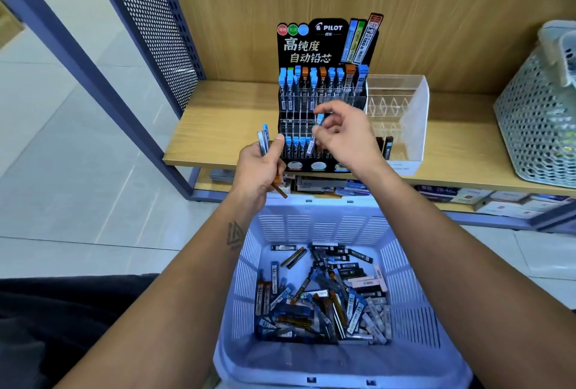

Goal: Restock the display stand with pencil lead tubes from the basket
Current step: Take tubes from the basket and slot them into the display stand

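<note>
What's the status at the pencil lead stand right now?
Right hand grip pinching one blue-capped tube at the display stand. Left hand holding a spare bunch. Basket still loaded. Nothing blocking.

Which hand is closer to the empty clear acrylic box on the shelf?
The right hand. It pinches a blue-capped tube before the display stand, just left of the clear acrylic box. The left hand, holding several tubes, is beyond the stand's far left side.

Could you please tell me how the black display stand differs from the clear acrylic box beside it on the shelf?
The display stand is black, printed and holds upright lead tubes; the acrylic box is transparent and unprinted. The stand rises taller than the box. Both stand on the wooden shelf.
</note>
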Motion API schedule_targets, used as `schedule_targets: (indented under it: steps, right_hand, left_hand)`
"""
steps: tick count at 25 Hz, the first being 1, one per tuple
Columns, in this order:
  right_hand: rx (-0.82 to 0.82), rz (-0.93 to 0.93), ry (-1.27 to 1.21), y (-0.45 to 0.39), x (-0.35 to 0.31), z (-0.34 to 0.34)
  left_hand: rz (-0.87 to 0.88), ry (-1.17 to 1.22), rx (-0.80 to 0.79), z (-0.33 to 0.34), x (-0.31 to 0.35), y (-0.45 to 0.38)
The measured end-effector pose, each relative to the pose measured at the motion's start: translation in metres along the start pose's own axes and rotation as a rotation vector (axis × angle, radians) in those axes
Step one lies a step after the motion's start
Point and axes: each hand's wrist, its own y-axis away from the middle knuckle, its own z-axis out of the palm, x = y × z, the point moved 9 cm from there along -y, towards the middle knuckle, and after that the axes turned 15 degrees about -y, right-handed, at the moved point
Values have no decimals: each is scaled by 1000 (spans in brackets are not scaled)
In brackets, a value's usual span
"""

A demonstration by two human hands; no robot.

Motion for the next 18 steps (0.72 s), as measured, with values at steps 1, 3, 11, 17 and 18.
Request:
schedule_targets:
  steps: [1, 3, 11, 17, 18]
  right_hand:
    - [29, -18, 8, -4, -2, 2]
    - [68, -56, 43, -13, -8, 5]
    - [42, -227, 177, -54, -40, 37]
    - [-7, -265, 258, -63, -39, 54]
    - [-11, -264, 263, -63, -39, 54]
  left_hand:
    - [5, 9, 1, -1, 2, -2]
    - [15, 18, 8, -3, 6, -6]
    - [24, 137, 23, -17, 11, -14]
    - [50, 125, 19, -22, 11, -19]
    - [47, 128, 12, -21, 9, -19]
